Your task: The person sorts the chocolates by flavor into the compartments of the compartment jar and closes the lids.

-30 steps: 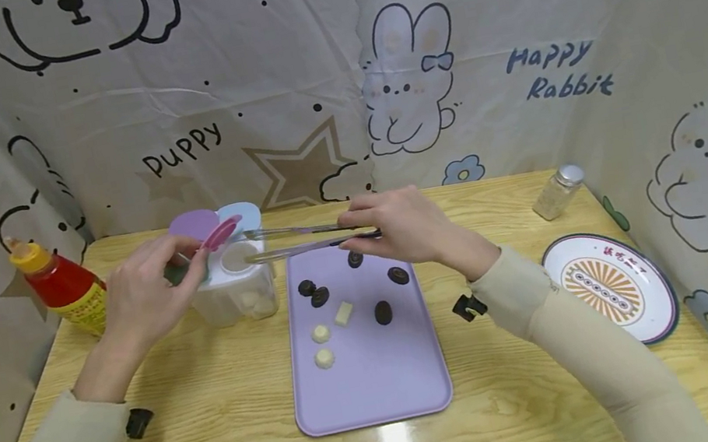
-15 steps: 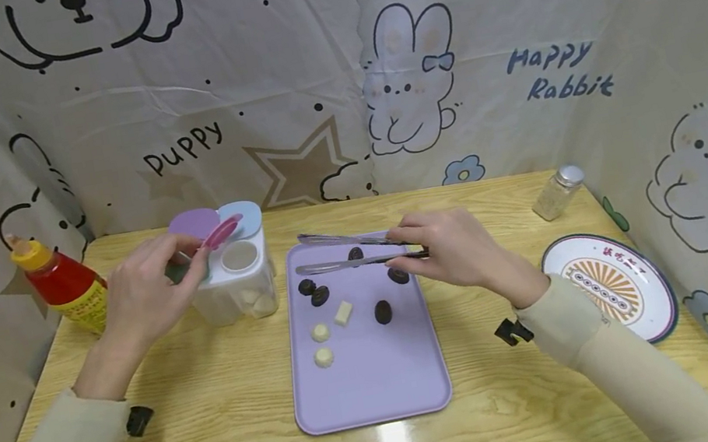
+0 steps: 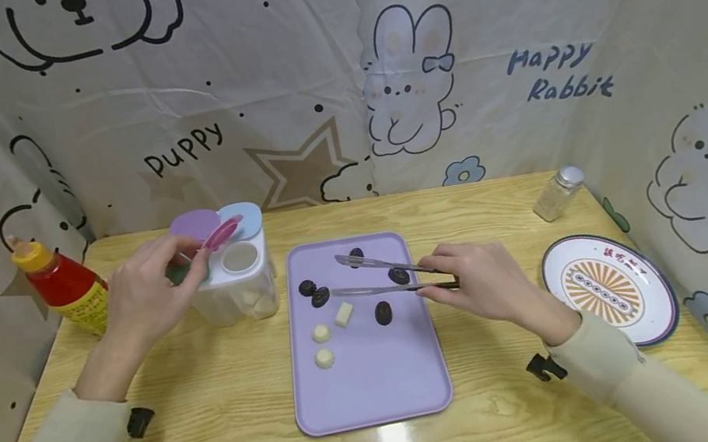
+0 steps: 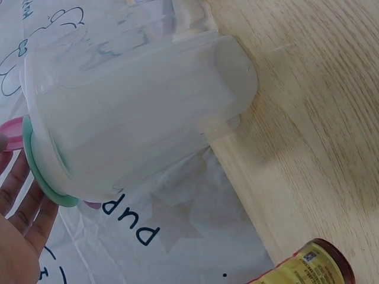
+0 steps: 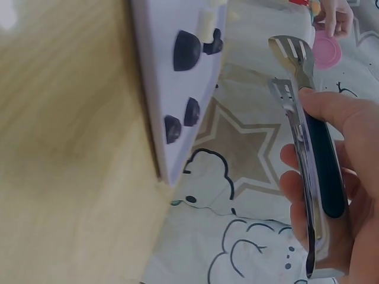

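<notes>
My left hand (image 3: 155, 284) pinches the raised pink lid (image 3: 223, 233) of a clear container (image 3: 215, 301) that has several coloured lids. The round opening (image 3: 239, 257) beside that lid is uncovered, and pale pieces (image 3: 258, 303) show through the wall below it. My right hand (image 3: 488, 280) holds metal tongs (image 5: 323, 171) with dark grips, their arms apart and nothing between the tips. The tongs hover over a lilac tray (image 3: 374, 399). On it lie several dark chocolates (image 3: 383, 313), two round white chocolates (image 3: 324, 357) and a white rectangular piece (image 3: 344, 313).
A red sauce bottle (image 3: 63, 284) with a yellow cap stands left of the container. To the right are a patterned oval plate (image 3: 554, 265) and a small glass shaker (image 3: 558, 193). A printed curtain (image 3: 298, 65) encloses the table's back and sides.
My right hand has drawn the tongs from above the container's opening rightward and toward me, over the tray. My left hand stays on the pink lid.
</notes>
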The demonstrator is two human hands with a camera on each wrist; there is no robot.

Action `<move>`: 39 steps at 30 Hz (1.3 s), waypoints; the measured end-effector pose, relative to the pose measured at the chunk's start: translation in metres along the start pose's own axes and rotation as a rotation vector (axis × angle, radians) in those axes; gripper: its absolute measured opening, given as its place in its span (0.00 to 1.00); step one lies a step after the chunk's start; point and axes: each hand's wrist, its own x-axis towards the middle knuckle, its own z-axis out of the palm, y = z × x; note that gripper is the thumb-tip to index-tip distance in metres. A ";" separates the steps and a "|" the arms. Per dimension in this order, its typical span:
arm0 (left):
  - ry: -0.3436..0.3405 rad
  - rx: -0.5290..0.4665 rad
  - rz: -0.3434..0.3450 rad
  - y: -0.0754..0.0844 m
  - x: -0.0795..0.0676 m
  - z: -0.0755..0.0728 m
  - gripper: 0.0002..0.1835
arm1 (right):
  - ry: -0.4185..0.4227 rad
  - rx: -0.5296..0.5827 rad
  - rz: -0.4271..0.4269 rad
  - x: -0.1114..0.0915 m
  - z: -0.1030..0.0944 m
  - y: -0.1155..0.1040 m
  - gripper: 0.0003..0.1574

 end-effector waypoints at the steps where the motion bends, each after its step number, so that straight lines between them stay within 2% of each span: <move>1: 0.001 -0.003 0.000 0.000 0.000 0.000 0.07 | -0.005 -0.003 0.011 -0.003 0.001 -0.001 0.22; 20: -0.004 -0.002 -0.011 0.002 0.001 0.000 0.07 | -0.060 -0.004 0.105 -0.034 0.024 -0.023 0.23; 29: -0.004 -0.001 -0.015 0.001 -0.001 -0.001 0.07 | -0.084 -0.014 0.119 -0.036 0.033 -0.027 0.22; 39: -0.001 -0.002 -0.018 0.000 -0.001 0.000 0.07 | -0.087 -0.005 0.097 -0.032 0.040 -0.028 0.20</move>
